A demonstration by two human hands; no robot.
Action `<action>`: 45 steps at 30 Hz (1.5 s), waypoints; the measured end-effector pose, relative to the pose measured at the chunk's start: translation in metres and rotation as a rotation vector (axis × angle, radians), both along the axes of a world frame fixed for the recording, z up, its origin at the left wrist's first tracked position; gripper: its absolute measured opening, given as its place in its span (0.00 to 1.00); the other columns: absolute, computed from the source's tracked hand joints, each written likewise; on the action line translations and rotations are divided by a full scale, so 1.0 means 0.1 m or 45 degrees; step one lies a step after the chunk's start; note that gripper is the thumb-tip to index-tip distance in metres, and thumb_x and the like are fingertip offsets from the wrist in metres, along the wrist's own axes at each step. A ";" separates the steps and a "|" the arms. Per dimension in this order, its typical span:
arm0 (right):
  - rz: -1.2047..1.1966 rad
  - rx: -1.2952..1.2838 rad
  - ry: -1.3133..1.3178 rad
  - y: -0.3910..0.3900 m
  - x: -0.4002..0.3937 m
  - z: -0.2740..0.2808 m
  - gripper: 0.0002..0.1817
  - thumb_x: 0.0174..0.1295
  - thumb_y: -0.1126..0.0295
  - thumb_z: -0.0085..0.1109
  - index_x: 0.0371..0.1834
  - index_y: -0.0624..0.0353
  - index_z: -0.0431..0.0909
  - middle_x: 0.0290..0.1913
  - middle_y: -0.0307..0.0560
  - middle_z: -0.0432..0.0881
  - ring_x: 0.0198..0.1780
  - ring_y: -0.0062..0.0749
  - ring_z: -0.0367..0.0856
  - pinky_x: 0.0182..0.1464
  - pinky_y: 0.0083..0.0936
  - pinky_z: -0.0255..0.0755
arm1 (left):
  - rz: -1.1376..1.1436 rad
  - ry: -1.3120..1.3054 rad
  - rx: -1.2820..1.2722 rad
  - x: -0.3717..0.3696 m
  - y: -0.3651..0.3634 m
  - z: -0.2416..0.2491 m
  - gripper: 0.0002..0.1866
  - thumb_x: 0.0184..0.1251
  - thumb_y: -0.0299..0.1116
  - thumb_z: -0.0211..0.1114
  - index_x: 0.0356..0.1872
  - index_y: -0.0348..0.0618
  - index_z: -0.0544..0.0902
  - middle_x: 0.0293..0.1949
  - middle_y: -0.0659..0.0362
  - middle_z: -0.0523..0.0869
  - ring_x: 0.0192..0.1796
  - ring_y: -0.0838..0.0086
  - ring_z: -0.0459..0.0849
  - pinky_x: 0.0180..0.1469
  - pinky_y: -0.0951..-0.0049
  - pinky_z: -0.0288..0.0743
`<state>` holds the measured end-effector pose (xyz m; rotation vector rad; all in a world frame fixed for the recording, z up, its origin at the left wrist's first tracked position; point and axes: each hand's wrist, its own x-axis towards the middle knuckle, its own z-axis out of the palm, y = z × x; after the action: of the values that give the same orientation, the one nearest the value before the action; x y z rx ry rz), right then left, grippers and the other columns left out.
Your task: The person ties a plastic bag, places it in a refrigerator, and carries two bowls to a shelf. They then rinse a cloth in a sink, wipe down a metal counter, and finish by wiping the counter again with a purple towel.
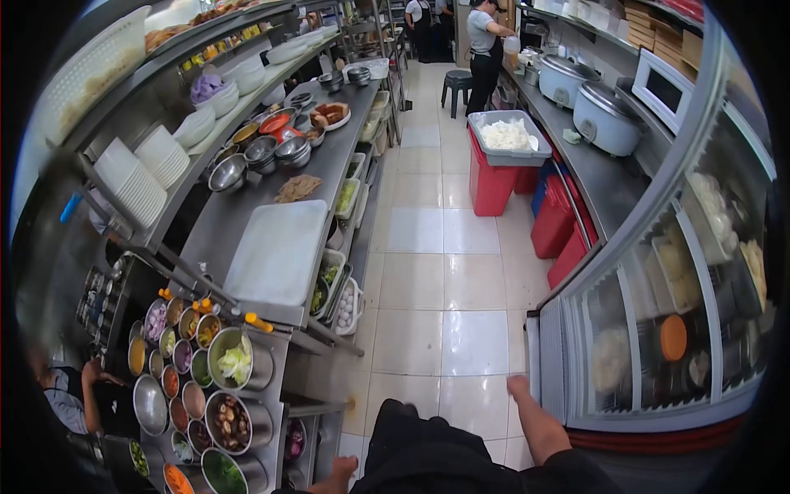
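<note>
My left hand point(344, 470) hangs low at the bottom of the view, beside the prep counter, its fingers curled in with nothing showing in them. Closest to it are the metal pots: one with dark greens point(224, 472), one with brown mushrooms point(230, 421) and one with cut lettuce point(234, 362). My right hand point(518, 385) hangs in front of me near the glass-fronted fridge point(553, 354), apart from it. Its fingers look loosely closed, with nothing visible in them. My legs in dark clothing are between the hands.
A tiled aisle point(409, 280) runs ahead. Left stands a steel counter with a white cutting board point(278, 251) and metal bowls point(228, 173). Right, a grey tub point(510, 152) sits on a red bin point(487, 185), beside rice cookers point(607, 118). A person point(484, 58) stands farther ahead near a stool point(457, 81).
</note>
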<state>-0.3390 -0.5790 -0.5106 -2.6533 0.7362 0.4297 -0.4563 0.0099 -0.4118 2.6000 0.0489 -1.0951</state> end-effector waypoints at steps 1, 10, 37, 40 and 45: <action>-0.391 0.226 -0.277 0.06 0.54 0.29 0.09 0.49 0.66 0.52 0.23 0.59 0.79 0.24 0.49 0.81 0.25 0.39 0.80 0.30 0.37 0.73 | 0.340 0.142 -0.006 -0.03 0.06 -0.30 0.14 0.47 0.33 0.51 0.25 0.31 0.80 0.28 0.46 0.83 0.31 0.57 0.84 0.36 0.57 0.76; -0.231 0.603 -0.442 0.54 2.26 1.24 0.10 0.53 0.65 0.58 0.32 0.61 0.79 0.25 0.45 0.80 0.24 0.25 0.78 0.26 0.23 0.72 | 0.374 -0.076 -0.238 1.95 -0.36 -0.66 0.11 0.45 0.33 0.52 0.19 0.35 0.79 0.24 0.49 0.82 0.25 0.57 0.82 0.27 0.60 0.76; -0.903 1.383 -0.075 -0.63 5.00 0.70 0.03 0.52 0.71 0.50 0.26 0.57 0.73 0.18 0.42 0.70 0.16 0.27 0.68 0.17 0.21 0.64 | 0.840 -0.871 -0.466 7.10 -1.81 1.98 0.11 0.51 0.38 0.62 0.21 0.40 0.80 0.23 0.49 0.82 0.29 0.55 0.81 0.34 0.59 0.73; -0.775 1.193 -0.212 -0.70 5.80 1.34 0.07 0.60 0.66 0.49 0.36 0.57 0.73 0.30 0.42 0.76 0.27 0.27 0.74 0.24 0.21 0.67 | 0.967 -1.221 -0.175 7.52 -1.34 2.23 0.09 0.54 0.36 0.61 0.23 0.42 0.81 0.25 0.50 0.82 0.30 0.54 0.81 0.35 0.58 0.73; -0.606 1.107 -0.153 -0.79 6.09 1.41 0.11 0.58 0.65 0.51 0.42 0.56 0.73 0.33 0.42 0.76 0.30 0.28 0.75 0.30 0.24 0.70 | 0.769 -1.449 0.507 8.23 -0.40 2.23 0.24 0.53 0.41 0.61 0.54 0.52 0.73 0.56 0.48 0.71 0.59 0.49 0.65 0.58 0.56 0.63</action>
<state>0.2699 -0.6579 -0.3697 -1.6226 0.8567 0.3426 0.3668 -0.0301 -0.1888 2.8148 0.7637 0.6834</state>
